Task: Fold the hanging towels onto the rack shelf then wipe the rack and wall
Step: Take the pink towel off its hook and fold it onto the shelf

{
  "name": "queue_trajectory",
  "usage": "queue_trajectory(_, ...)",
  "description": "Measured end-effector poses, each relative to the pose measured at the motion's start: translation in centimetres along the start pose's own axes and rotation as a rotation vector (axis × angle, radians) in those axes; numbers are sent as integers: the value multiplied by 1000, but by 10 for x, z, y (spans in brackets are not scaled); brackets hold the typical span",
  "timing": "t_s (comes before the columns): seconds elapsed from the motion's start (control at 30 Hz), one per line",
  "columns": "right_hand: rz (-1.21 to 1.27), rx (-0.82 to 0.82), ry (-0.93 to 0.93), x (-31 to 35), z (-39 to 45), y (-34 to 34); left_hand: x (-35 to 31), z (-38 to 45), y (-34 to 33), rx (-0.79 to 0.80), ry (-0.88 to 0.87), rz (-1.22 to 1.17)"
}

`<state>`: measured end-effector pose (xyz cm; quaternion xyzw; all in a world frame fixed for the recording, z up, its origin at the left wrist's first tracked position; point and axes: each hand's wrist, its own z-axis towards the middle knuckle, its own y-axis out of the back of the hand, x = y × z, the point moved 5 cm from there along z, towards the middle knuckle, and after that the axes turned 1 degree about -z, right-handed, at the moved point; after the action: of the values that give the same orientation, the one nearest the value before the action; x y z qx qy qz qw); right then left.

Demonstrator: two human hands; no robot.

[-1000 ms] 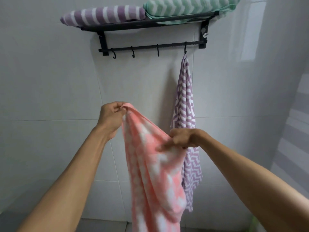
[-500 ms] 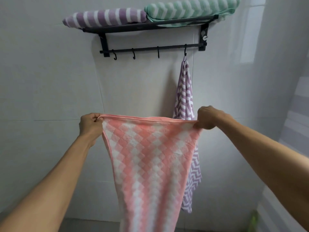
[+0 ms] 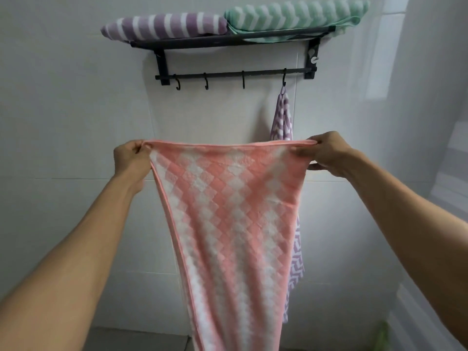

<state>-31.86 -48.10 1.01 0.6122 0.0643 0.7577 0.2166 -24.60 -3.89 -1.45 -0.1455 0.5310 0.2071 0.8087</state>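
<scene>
Head: both hands, L (image 3: 130,158) & R (image 3: 329,154), pinch pink towel (image 3: 228,211) top corners

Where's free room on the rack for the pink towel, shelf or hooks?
Shelf is crowded: the purple striped towel and green towel cover it end to end. Free room is lower: three bare hooks left of the hook holding the purple zigzag towel. Bare wall lies left of the rack.
</scene>
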Motion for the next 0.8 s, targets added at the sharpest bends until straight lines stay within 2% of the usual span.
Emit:
queue_trajectory(0.1, 49, 57, -7, 2, -5, -6, 11, -9, -10, 58, 83, 11)
queue_trajectory(0.2, 161, -49, 21, 1, -8, 1, 18, -13, -18, 55, 149, -43)
queue_trajectory(0.37, 133, -1, -31, 4, -17, -5, 5, -4, -28, 49, 87, -62)
queue_trajectory(0.5, 215, -34, 68, 23, -15, 5, -10, 0, -35, -6, 19, -147)
queue_trajectory(0.57, 93, 21, 57, 25, -17, 7, -6, -6, -43, 39, 0, -104)
queue_trajectory(0.63, -44, 8, 76, 23, -20, 9, 11, -12, -47, 61, 42, -38)
queue_trajectory(0.73, 4, -83, 97, 10, -20, 16, 19, -14, -45, 15, 98, -121)
queue_trajectory(0.8, -32, -42, 36, 1, -21, 12, 16, -13, -44, 15, 83, -115)
